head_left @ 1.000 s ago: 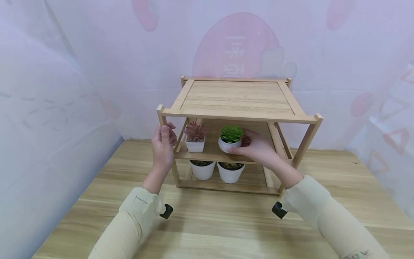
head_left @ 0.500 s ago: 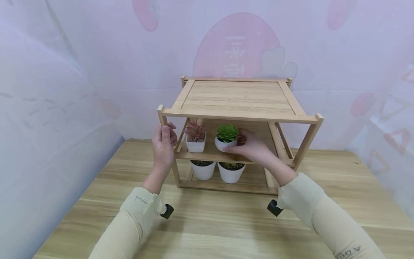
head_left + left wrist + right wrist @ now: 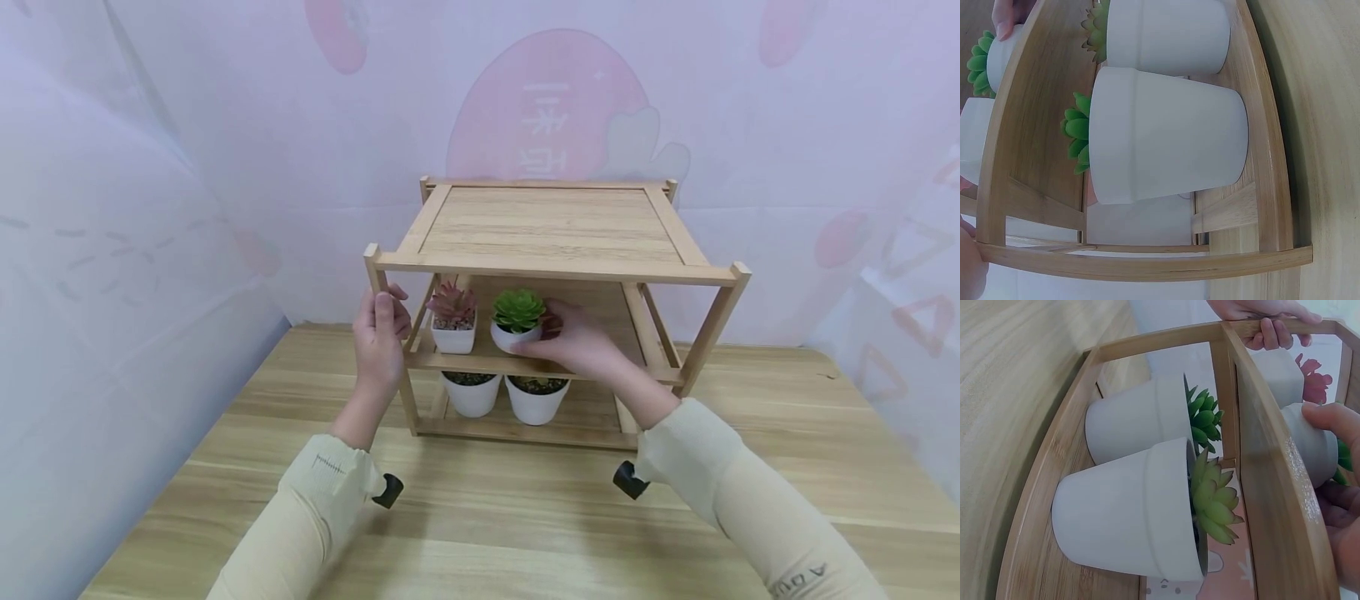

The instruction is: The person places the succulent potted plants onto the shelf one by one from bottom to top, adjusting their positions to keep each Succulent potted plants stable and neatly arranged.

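Observation:
My right hand [image 3: 573,340] grips a small round white pot with a green succulent [image 3: 518,311], thumb and fingers on either side of it, at the middle shelf. The right wrist view shows the thumb [image 3: 1329,419] against the pot's wall. Just left of it on that shelf stands a square white pot with a red succulent [image 3: 453,321]. My left hand [image 3: 381,333] holds the front left post of the wooden rack [image 3: 551,268], fingers curled round it. In the left wrist view only part of that hand [image 3: 969,262] shows, at the lower left edge.
Two larger white pots, one left [image 3: 471,396] and one right [image 3: 536,402], stand side by side on the bottom shelf, with green succulents in them. The rack stands on a wooden table [image 3: 480,517], before a pale printed cloth [image 3: 337,150].
My right hand has moved left along the middle shelf with the green succulent pot, closer to the red one. The left hand has stayed on the post.

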`<state>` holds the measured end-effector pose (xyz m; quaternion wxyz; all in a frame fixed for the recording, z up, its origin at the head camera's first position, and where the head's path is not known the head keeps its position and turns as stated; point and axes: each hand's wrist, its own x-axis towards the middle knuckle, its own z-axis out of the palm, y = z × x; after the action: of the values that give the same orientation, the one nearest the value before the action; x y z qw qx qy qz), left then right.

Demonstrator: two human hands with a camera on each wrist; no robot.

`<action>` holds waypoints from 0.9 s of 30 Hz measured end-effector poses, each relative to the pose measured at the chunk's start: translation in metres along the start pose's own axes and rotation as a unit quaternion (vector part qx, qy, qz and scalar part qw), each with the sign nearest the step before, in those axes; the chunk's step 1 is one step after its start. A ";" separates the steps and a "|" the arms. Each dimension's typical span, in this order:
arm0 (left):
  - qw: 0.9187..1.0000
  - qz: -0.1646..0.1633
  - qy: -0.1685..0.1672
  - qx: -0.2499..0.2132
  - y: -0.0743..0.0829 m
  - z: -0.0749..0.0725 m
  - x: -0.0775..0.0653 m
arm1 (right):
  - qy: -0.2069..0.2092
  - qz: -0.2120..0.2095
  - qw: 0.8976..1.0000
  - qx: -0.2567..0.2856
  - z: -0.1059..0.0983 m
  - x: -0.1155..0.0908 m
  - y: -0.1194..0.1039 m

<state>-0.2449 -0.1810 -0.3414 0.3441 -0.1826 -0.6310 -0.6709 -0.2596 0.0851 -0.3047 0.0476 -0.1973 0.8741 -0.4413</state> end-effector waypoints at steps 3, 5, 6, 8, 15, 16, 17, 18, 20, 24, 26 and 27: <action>1.000 0.001 -0.001 0.001 0.001 0.000 0.000 | 0.001 -0.002 1.000 0.001 0.001 0.001 0.000; 1.000 0.000 -0.001 0.001 0.001 0.001 0.000 | 0.003 -0.001 1.000 0.002 0.001 0.001 0.000; 1.000 -0.001 -0.001 0.000 0.001 0.001 0.000 | 0.004 -0.001 1.000 0.003 0.001 0.001 0.000; 1.000 -0.001 -0.001 0.002 0.001 0.001 0.000 | 0.005 -0.003 1.000 0.001 0.002 0.001 0.001; 1.000 0.000 0.003 0.005 0.002 0.001 0.000 | 0.007 -0.009 1.000 0.000 0.002 0.002 0.003; 1.000 0.000 0.003 0.004 0.002 0.001 0.000 | 0.006 -0.007 1.000 0.002 0.002 0.002 0.003; 1.000 0.001 0.003 0.004 0.002 0.001 0.000 | 0.005 -0.006 1.000 0.003 0.002 0.002 0.003; 1.000 0.002 0.003 0.003 0.001 0.001 0.000 | 0.005 -0.004 1.000 0.004 0.002 0.002 0.003; 1.000 0.003 0.003 0.007 0.002 0.001 -0.001 | 0.002 -0.002 1.000 0.005 0.002 0.002 0.003; 1.000 0.004 0.003 0.007 0.001 0.001 -0.001 | -0.004 0.001 1.000 0.004 0.002 0.003 0.003; 1.000 0.003 0.003 0.007 0.000 0.000 -0.001 | -0.006 0.003 1.000 0.003 0.002 0.003 0.002; 1.000 0.003 0.004 0.007 -0.001 0.000 -0.001 | -0.006 0.003 1.000 0.002 0.002 0.003 0.002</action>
<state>-0.2447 -0.1808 -0.3423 0.3497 -0.1800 -0.6336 -0.6662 -0.2623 0.0837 -0.3070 0.0546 -0.1973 0.8736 -0.4415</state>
